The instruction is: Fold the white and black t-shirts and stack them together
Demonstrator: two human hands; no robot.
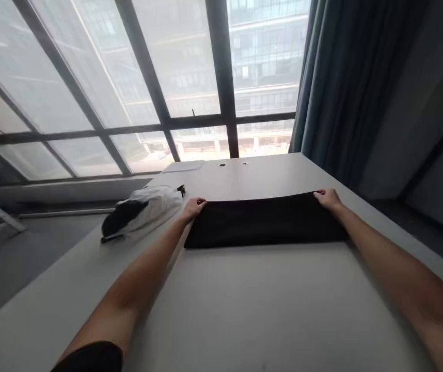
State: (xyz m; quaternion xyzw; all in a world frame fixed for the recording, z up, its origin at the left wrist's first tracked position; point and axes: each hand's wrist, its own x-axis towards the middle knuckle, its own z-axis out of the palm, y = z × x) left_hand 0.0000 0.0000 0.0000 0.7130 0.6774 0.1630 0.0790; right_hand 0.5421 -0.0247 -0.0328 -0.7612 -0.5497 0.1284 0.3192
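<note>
A black cloth (264, 222), folded into a long flat strip, stretches crosswise over the white table (260, 305). My left hand (195, 207) pinches its far left corner. At the far right corner, my right hand (328, 198) grips the cloth between thumb and fingers. The far edge is drawn nearly straight between both hands, while the near edge is at or just above the tabletop. What kind of garment or fabric it is, I cannot tell.
To the left lies a crumpled heap of white and black fabric (147, 209). White sheets (183, 166) rest at the table's far left corner, near a dark round grommet (222, 165). Large windows (183, 62) stand beyond, with a dark blue curtain (353, 93) on the right.
</note>
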